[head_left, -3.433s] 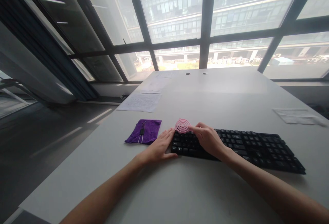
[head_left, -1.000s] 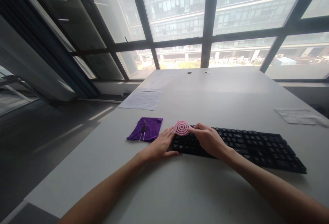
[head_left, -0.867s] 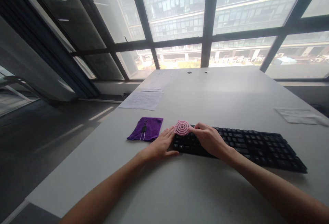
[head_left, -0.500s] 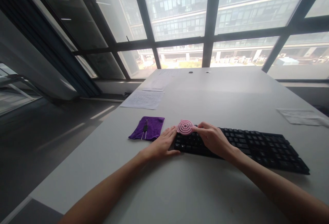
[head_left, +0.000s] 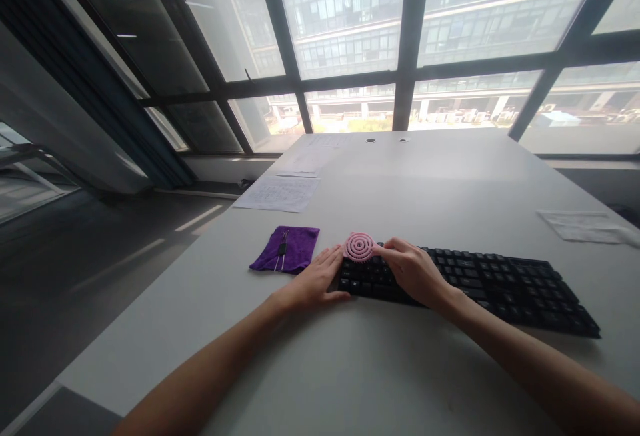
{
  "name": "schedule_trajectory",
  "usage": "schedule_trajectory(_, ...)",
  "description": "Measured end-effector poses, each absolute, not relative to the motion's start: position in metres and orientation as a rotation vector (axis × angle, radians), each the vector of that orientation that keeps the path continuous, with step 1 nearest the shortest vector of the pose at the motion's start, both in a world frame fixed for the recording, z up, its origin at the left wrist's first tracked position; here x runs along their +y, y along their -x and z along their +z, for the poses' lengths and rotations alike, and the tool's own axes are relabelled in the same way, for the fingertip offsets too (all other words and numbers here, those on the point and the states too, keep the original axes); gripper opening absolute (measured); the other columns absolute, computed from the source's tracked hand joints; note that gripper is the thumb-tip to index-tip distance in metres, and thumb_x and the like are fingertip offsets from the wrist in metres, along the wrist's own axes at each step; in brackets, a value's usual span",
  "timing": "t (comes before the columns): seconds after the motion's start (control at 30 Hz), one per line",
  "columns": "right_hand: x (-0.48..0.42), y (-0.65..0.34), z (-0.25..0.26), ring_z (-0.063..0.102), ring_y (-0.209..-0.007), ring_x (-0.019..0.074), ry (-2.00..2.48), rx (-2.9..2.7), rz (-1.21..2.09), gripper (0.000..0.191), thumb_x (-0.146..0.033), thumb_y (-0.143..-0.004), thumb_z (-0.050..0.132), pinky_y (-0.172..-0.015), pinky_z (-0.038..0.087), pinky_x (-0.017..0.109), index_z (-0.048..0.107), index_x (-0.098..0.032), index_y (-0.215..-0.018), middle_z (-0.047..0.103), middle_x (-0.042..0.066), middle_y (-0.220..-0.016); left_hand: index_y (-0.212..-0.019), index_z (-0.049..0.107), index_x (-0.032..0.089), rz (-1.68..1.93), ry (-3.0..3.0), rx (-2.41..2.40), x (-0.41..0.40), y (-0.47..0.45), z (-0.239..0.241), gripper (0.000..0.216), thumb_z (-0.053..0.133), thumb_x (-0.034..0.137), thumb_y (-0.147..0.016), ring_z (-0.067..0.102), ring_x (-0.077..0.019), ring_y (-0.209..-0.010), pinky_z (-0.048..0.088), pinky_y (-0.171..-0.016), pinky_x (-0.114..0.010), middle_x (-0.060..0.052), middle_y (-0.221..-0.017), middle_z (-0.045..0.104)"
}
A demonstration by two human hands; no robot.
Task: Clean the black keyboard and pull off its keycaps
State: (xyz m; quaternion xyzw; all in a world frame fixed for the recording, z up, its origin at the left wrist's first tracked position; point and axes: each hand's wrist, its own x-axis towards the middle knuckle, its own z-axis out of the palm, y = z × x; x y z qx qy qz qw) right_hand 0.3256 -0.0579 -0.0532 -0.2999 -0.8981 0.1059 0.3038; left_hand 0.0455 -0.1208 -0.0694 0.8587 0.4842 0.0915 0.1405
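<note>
My right hand (head_left: 415,269) is closed around the handle of a pink hairbrush (head_left: 359,248). Its round head has a spiral of rings and small teeth along the lower rim, and it lies over the left part of a black keyboard (head_left: 467,273). Against the keyboard's left end rests my left hand (head_left: 320,279), fingers stretched out and thumb along the front edge. The fingertips come close to the brush head. Just left of that hand lies a folded purple cloth (head_left: 295,243) with a black binder clip (head_left: 283,249) on top. My right hand hides some keys.
All this is on a white table (head_left: 430,183). Written sheets of paper (head_left: 280,193) lie at its far left, and a pale flat packet or tissue (head_left: 575,227) lies at the right. Two small round holes show at the far end, before large windows. A curtain hangs left.
</note>
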Motion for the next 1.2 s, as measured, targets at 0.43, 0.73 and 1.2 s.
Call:
schedule_trajectory(0.43,-0.06,-0.322,-0.053,0.06,-0.078,0.0151,0.792,-2.353,0.383,0.037,-0.01,-0.099,0.043,-0.074,0.047,0.026,0.07,-0.024,-0.119,0.065,0.006,-0.092,-0.161,0.014,0.018,0.284,-2.455,1.392,-0.123,-0.05,-0.059,0.098,0.065,0.058,-0.087,0.017,-0.037,-0.152,0.017,-0.124,-0.055,-0.017,-0.165,0.02)
schedule_trajectory(0.73,-0.061,-0.32,-0.054,0.063,-0.081,0.0171,0.805,-2.274,0.419,0.03,-0.015,-0.101,0.046,-0.077,0.049,0.028,0.073,-0.024,-0.112,0.067,0.006,-0.09,-0.161,0.015,0.015,0.281,-2.466,1.397,-0.123,-0.047,-0.065,0.098,0.064,0.059,-0.088,0.016,-0.0366,-0.153,0.016,-0.125,-0.053,-0.018,-0.165,0.02)
schedule_trajectory(1.2,-0.061,-0.32,-0.055,0.063,-0.087,0.0177,0.571,-2.327,0.485,0.027,-0.018,-0.102,0.046,-0.079,0.05,0.03,0.071,-0.022,-0.111,0.07,0.008,-0.098,-0.16,0.021,0.017,0.265,-2.42,1.406,-0.124,-0.05,-0.059,0.096,0.066,0.059,-0.087,0.014,-0.0359,-0.153,0.016,-0.125,-0.053,-0.016,-0.165,0.02)
